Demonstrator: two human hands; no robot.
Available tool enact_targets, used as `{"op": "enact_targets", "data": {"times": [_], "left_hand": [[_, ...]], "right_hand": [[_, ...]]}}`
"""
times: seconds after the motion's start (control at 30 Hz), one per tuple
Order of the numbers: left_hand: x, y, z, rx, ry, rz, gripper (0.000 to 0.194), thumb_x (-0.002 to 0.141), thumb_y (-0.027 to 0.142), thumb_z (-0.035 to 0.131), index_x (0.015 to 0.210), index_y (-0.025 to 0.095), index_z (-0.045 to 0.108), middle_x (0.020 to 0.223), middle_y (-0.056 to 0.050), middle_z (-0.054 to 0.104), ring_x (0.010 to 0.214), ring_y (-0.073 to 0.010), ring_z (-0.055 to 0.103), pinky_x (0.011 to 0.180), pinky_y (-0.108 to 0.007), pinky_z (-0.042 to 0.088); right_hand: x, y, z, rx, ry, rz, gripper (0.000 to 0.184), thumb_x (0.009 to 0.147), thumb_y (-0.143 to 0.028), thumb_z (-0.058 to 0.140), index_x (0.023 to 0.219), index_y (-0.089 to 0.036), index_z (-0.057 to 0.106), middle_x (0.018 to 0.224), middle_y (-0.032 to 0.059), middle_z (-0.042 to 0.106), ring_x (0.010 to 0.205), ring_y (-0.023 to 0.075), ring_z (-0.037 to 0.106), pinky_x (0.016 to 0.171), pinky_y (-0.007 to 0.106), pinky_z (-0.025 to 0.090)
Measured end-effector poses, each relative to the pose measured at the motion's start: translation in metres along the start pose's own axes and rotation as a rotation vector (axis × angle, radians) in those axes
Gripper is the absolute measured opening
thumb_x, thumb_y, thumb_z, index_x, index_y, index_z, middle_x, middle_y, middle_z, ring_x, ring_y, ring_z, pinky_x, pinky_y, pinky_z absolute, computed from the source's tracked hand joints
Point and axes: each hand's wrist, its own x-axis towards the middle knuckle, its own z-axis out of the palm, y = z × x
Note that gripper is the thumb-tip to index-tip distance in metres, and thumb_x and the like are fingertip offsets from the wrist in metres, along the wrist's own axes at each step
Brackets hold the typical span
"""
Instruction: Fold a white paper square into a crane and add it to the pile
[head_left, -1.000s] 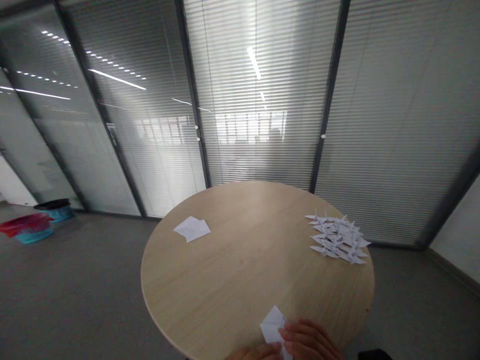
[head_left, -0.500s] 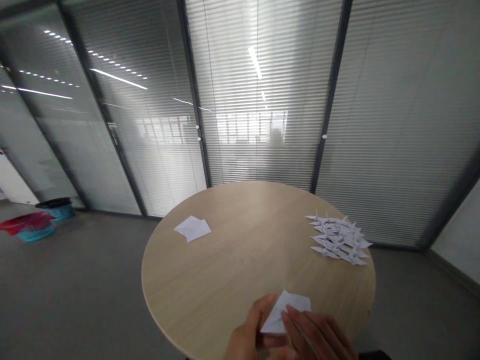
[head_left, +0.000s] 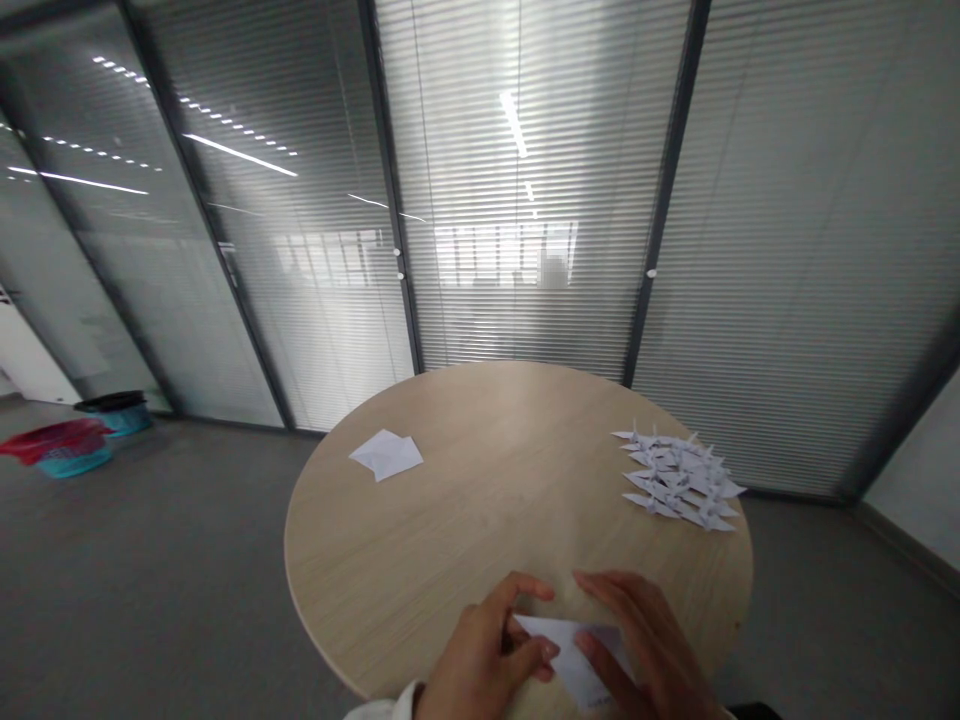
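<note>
Low in the head view, at the near side of the round table, a folded white paper [head_left: 568,640] is between my two hands. My left hand [head_left: 487,645] pinches its left corner between thumb and fingers, the index finger arched above it. My right hand [head_left: 649,640] grips the paper's right part, its thumb lying across the face and its fingers reaching over the far side. A wide edge of the paper faces away from me and a point faces me. The right hand hides part of the paper.
A cluster of folded paper cranes [head_left: 679,480] lies at the table's right edge. White paper squares [head_left: 386,455] rest at the left on the round wooden table [head_left: 480,530]. Two bins, one red-lined [head_left: 64,445] and one black-lined [head_left: 120,412], stand on the floor at left, by the glass partition.
The folded paper has been turned, so its point faces me rather than away. My left hand has shifted slightly left, and my right fingers have lifted from its middle to its far side.
</note>
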Motion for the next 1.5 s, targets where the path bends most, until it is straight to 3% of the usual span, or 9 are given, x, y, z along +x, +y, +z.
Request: {"op": "enact_targets", "data": {"times": [0.13, 0.3, 0.4, 0.63, 0.93, 1.1, 1.23, 1.37, 1.5], "left_hand": [[0.001, 0.007, -0.003, -0.188, 0.019, 0.020, 0.032, 0.067, 0.025, 0.069, 0.096, 0.015, 0.059, 0.060, 0.002, 0.064, 0.058, -0.0124, 0.059, 0.058, -0.020, 0.042], [0.006, 0.009, -0.001, -0.341, 0.079, 0.017, 0.029, 0.060, 0.034, 0.075, 0.077, 0.012, 0.067, 0.060, 0.000, 0.064, 0.057, -0.0114, 0.056, 0.055, -0.019, 0.040], [0.008, 0.007, 0.003, -0.366, 0.119, -0.012, 0.032, 0.058, 0.040, 0.077, 0.070, 0.012, 0.069, 0.064, -0.003, 0.066, 0.059, -0.0125, 0.057, 0.056, -0.020, 0.040], [0.007, 0.008, 0.007, -0.345, 0.168, -0.022, 0.037, 0.059, 0.047, 0.074, 0.063, 0.011, 0.068, 0.056, -0.002, 0.060, 0.052, -0.0097, 0.049, 0.051, -0.019, 0.035], [0.011, 0.005, 0.007, -0.191, 0.148, 0.047, 0.045, 0.070, 0.055, 0.062, 0.056, 0.013, 0.054, 0.045, 0.004, 0.044, 0.044, -0.0071, 0.037, 0.046, -0.019, 0.028], [0.009, 0.009, 0.000, -0.174, 0.191, 0.112, 0.043, 0.074, 0.051, 0.060, 0.054, 0.014, 0.049, 0.047, 0.005, 0.040, 0.047, -0.0072, 0.035, 0.047, -0.019, 0.026], [0.013, 0.008, -0.007, -0.199, 0.196, 0.096, 0.044, 0.073, 0.052, 0.060, 0.054, 0.014, 0.049, 0.047, 0.005, 0.040, 0.045, -0.0069, 0.037, 0.046, -0.019, 0.029], [0.019, 0.002, -0.011, -0.215, 0.202, 0.036, 0.045, 0.067, 0.055, 0.064, 0.056, 0.014, 0.051, 0.046, 0.005, 0.043, 0.043, -0.0070, 0.039, 0.044, -0.018, 0.031], [0.020, -0.002, -0.010, -0.228, 0.175, 0.037, 0.043, 0.068, 0.056, 0.064, 0.066, 0.013, 0.055, 0.046, 0.005, 0.047, 0.041, -0.0076, 0.043, 0.042, -0.018, 0.034]], "right_hand": [[-0.006, 0.002, 0.008, 0.239, -0.160, 0.147, 0.037, 0.093, -0.041, 0.038, 0.069, -0.021, 0.058, 0.059, -0.0016, 0.060, 0.057, 0.0106, 0.059, 0.055, 0.017, 0.047], [-0.016, -0.006, 0.017, 0.453, -0.341, 0.558, 0.049, 0.086, -0.057, 0.041, 0.063, -0.018, 0.058, 0.056, -0.0022, 0.057, 0.053, 0.0096, 0.055, 0.050, 0.015, 0.042], [-0.017, -0.010, 0.018, 0.553, -0.396, 0.711, 0.052, 0.080, -0.064, 0.045, 0.062, -0.017, 0.060, 0.054, -0.0024, 0.053, 0.051, 0.0094, 0.049, 0.048, 0.016, 0.038], [-0.009, -0.006, 0.011, 0.665, -0.548, 0.765, 0.055, 0.074, -0.067, 0.048, 0.058, -0.016, 0.061, 0.052, -0.0022, 0.045, 0.052, 0.0103, 0.042, 0.047, 0.019, 0.034], [-0.020, -0.002, 0.021, 0.703, -0.517, 0.838, 0.060, 0.073, -0.070, 0.047, 0.060, -0.013, 0.063, 0.050, -0.0030, 0.042, 0.049, 0.0089, 0.038, 0.044, 0.019, 0.030], [-0.020, -0.002, 0.019, 0.687, -0.512, 0.651, 0.051, 0.084, -0.060, 0.041, 0.071, -0.015, 0.063, 0.060, 0.0005, 0.055, 0.056, 0.0117, 0.051, 0.052, 0.020, 0.041], [-0.015, -0.003, 0.015, 0.779, -0.414, 0.345, 0.050, 0.086, -0.056, 0.043, 0.116, -0.017, 0.051, 0.089, 0.0078, 0.066, 0.074, 0.0165, 0.063, 0.064, 0.023, 0.051], [-0.011, -0.002, 0.012, 0.450, -0.206, 0.085, 0.038, 0.087, -0.042, 0.052, 0.117, -0.020, 0.049, 0.090, 0.0063, 0.067, 0.079, 0.0153, 0.065, 0.069, 0.020, 0.053], [-0.009, -0.004, 0.010, 0.185, -0.122, -0.063, 0.029, 0.091, -0.035, 0.046, 0.114, -0.019, 0.054, 0.087, 0.0054, 0.068, 0.077, 0.0144, 0.066, 0.070, 0.019, 0.053]]}}
